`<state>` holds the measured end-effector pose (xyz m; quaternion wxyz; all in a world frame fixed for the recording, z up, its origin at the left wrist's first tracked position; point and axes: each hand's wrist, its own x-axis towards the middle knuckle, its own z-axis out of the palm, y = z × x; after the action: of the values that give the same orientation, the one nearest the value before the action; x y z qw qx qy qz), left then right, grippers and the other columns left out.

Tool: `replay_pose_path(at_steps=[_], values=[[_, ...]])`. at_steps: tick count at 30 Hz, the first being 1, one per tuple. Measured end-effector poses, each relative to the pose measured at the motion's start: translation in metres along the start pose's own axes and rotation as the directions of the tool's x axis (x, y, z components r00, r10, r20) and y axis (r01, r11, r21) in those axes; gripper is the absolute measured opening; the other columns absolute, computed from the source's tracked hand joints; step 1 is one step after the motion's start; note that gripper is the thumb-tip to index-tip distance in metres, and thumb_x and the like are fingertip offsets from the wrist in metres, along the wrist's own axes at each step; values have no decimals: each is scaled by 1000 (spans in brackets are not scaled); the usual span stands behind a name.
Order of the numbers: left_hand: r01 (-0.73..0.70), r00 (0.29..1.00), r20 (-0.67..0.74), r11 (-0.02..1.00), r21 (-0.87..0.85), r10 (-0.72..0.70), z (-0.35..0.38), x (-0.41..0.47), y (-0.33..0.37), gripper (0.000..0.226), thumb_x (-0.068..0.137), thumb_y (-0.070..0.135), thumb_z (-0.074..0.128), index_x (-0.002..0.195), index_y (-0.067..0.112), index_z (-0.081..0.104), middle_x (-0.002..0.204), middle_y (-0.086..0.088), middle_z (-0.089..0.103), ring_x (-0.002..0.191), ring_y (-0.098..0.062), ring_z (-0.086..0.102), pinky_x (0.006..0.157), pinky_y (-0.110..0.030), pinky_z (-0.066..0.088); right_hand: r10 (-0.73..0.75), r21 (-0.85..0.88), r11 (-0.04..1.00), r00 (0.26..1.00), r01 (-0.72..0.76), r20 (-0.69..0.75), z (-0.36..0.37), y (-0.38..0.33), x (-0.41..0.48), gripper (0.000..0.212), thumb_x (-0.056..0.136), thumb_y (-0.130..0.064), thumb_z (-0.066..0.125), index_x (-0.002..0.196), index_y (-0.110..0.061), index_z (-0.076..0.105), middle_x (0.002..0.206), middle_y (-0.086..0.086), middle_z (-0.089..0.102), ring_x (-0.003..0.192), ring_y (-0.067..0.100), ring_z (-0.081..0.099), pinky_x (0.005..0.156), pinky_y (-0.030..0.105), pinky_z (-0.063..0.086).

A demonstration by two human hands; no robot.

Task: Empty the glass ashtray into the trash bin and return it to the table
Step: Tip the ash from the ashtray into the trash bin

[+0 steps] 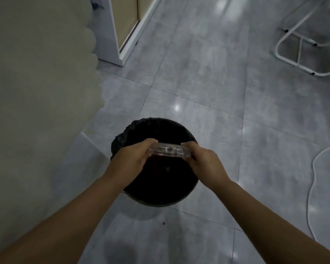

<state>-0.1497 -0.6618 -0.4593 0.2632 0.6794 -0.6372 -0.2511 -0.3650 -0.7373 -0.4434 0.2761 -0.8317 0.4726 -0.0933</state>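
Both hands close on the ashtray [169, 150] from opposite ends — the left hand [131, 157] on its left rim, the right hand [202, 159] on its right rim, fingers curled over the far edge and thumbs toward the body. That two-sided grip holds the glass tipped on edge, so only its thick clear side faces the camera; I judge the hollow is turned away and down to let the contents drop, though nothing can be seen falling and the inside of the dish is hidden. The ashtray hangs above the mouth of the bin [187, 193], well inside the rim and toward its far side, so anything shed should land in the black liner [122, 136] rather than on the floor [208, 82]. The liner's gathered edge bunches at the far left of the rim, just beside the left knuckles. Around the bin there is open tile ahead and to the right; a pale wall [36, 73] runs close on the left, a white cable [311, 187] loops on the floor well to the right, and a white tube frame [286, 54] stands far off. No worktop is in view — the return will need a turn away from here.
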Motion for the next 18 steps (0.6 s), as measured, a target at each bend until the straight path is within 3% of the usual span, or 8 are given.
replay_pose_path(at_steps=[2, 6, 10, 13, 16, 18], values=[[-44, 998, -35, 998, 48, 45, 4, -9, -1, 39, 94, 16, 60, 132, 22, 60, 108, 0, 76, 93, -14, 73, 84, -21, 56, -70, -79, 995, 997, 66, -41, 3, 7, -2, 34, 93, -19, 59, 126, -20, 57, 109, 3, 74, 91, 22, 71, 75, 23, 50], [-215, 958, -175, 972, 93, 228, 6, -10, -9, 41, 88, 11, 67, 129, 10, 65, 121, -3, 72, 103, -4, 65, 97, -13, 46, -218, -147, 970, 961, 194, -170, 2, 18, -5, 40, 86, -17, 65, 125, -19, 59, 113, -1, 74, 93, 11, 65, 73, 17, 47], [-199, 974, -81, 970, 140, 212, 21, -17, -15, 43, 79, 1, 75, 122, 4, 69, 114, -10, 75, 97, -19, 75, 94, -18, 48, -169, -199, 969, 982, 149, -86, 24, 24, -12, 40, 86, -13, 67, 126, -15, 63, 123, 4, 70, 106, 22, 69, 80, 31, 56], [-162, 969, -179, 984, 72, 172, 23, -18, -18, 40, 87, 9, 67, 127, 11, 65, 124, 3, 67, 109, -7, 67, 101, -10, 43, -193, -169, 973, 958, 159, -213, 33, 27, -17, 36, 88, -19, 61, 124, -14, 64, 121, 2, 71, 104, 16, 68, 80, 28, 56], [-98, 990, -93, 992, 79, 105, 31, -25, -22, 40, 90, 13, 65, 130, 10, 64, 123, -5, 71, 109, -16, 70, 100, -21, 50, -169, -160, 977, 973, 144, -155, 40, 25, -15, 35, 88, -18, 63, 123, -14, 65, 119, 4, 72, 104, 21, 70, 80, 38, 61], [-57, 994, -86, 994, 95, 65, 31, -31, -23, 41, 87, 11, 68, 128, 8, 66, 120, -6, 72, 103, -15, 71, 95, -21, 52, -202, -204, 964, 971, 173, -131, 44, 26, -17, 35, 87, -21, 60, 120, -14, 66, 116, 4, 73, 100, 20, 71, 77, 34, 61]])
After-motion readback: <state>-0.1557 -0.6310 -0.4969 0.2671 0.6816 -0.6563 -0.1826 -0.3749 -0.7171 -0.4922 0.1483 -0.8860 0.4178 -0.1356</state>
